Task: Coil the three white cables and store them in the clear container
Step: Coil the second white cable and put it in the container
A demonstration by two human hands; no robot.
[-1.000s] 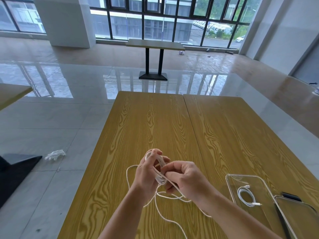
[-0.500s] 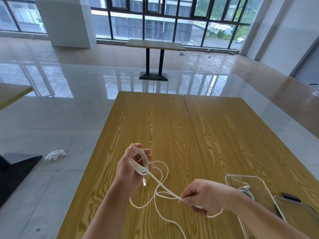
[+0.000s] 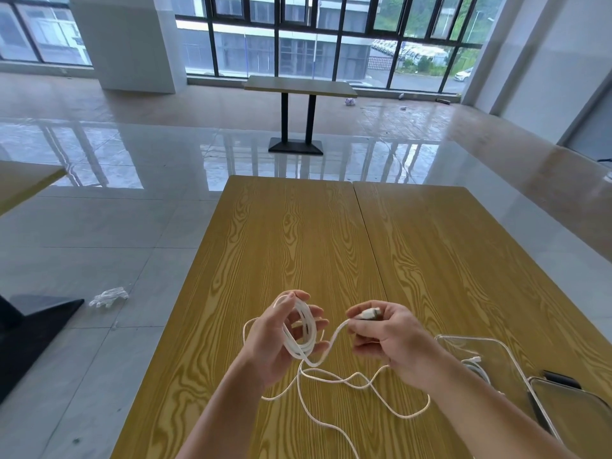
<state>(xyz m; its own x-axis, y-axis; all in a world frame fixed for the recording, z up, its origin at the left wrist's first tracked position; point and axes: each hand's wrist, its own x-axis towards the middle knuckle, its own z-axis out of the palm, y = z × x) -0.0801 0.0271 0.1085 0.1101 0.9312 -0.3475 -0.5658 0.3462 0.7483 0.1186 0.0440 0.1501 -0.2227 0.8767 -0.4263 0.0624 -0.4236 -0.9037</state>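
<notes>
I find no lettering to read anywhere in my view — no label, brand, number or sign. The white cable (image 3: 299,329) and its plug show no marking I can make out, the clear container (image 3: 477,342) is bare, and the buildings behind the windows (image 3: 298,38) are too far and blurred for any sign.

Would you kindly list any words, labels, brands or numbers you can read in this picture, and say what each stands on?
None can be read: the white cable, its plug in the right hand, the clear container and the wooden table show no lettering.
</notes>
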